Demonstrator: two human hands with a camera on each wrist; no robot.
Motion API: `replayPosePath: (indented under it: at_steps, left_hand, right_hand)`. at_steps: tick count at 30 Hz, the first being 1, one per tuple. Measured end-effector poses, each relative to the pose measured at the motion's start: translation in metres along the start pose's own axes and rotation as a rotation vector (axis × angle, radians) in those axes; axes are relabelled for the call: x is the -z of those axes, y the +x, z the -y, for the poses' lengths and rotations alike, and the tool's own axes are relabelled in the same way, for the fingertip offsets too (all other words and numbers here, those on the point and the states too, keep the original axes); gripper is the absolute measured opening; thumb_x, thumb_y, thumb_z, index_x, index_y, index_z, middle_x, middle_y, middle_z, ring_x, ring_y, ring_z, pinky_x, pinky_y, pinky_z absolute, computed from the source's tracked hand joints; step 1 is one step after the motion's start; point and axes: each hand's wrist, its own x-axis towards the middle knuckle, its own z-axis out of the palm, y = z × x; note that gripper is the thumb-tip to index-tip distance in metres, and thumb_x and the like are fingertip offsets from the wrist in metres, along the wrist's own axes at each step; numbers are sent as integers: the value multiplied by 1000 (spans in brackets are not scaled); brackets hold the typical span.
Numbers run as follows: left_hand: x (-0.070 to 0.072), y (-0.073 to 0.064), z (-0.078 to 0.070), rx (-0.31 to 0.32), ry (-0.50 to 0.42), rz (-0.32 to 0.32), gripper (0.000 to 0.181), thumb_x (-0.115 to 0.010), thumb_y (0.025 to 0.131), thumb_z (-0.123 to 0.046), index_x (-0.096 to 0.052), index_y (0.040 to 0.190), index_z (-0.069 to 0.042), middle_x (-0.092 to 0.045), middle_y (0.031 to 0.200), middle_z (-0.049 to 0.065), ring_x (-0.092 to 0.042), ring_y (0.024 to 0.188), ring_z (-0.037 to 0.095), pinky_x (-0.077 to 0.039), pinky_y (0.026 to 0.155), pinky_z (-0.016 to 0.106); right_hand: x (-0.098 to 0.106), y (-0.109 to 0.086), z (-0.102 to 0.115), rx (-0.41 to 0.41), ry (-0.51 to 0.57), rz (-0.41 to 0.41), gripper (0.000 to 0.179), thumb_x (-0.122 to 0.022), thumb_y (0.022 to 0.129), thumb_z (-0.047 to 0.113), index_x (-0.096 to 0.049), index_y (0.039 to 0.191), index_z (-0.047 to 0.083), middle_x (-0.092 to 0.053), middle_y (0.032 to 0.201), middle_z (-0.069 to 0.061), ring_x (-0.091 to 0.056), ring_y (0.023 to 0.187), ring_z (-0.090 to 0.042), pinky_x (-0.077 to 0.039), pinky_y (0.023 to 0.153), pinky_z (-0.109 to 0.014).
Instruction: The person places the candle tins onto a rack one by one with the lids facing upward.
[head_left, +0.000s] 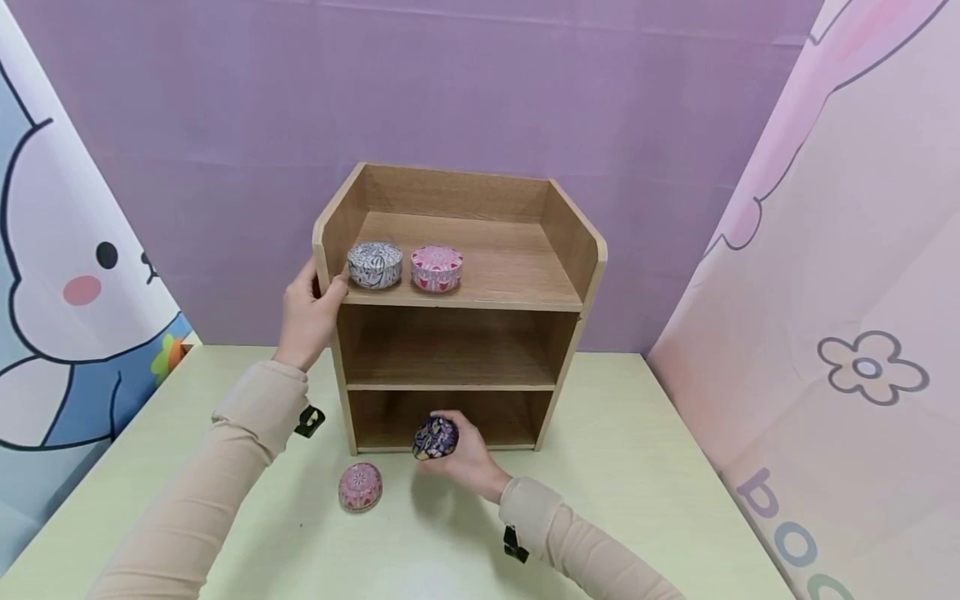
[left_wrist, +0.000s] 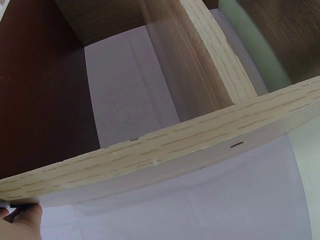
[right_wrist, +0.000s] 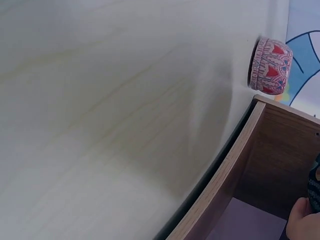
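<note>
My left hand [head_left: 306,323] grips the upper left side panel of a small wooden shelf [head_left: 465,305], thumb at the panel's front edge. In the left wrist view only part of that hand [left_wrist: 25,224] shows under the panel. Held in my right hand [head_left: 476,467] is a dark tin with a floral pattern [head_left: 435,438], tilted in front of the bottom compartment. The right wrist view catches just the edge of this tin [right_wrist: 314,192]. A red-and-pink patterned tin [head_left: 360,487] sits on the table, left of the right hand.
On the shelf's top board stand a grey-and-white patterned tin [head_left: 375,266] and a pink tin with red hearts [head_left: 437,269], side by side near the left. The pale table [head_left: 622,500] extends around the shelf. A purple backdrop [head_left: 480,92] hangs behind, with printed panels on both sides.
</note>
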Motion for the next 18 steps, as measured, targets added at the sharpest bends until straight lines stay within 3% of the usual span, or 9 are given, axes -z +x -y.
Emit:
replayPosePath:
  at_steps: [18]
  left_hand:
    - [1, 0, 0, 12, 5, 24, 40, -44, 90, -25, -48, 130, -20, -57, 120, 10, -53, 94, 17, -43, 78, 29]
  right_hand:
    - [2, 2, -2, -7, -7, -30, 72, -83, 60, 13, -47, 122, 15, -53, 118, -12, -52, 109, -27, -43, 93, -40]
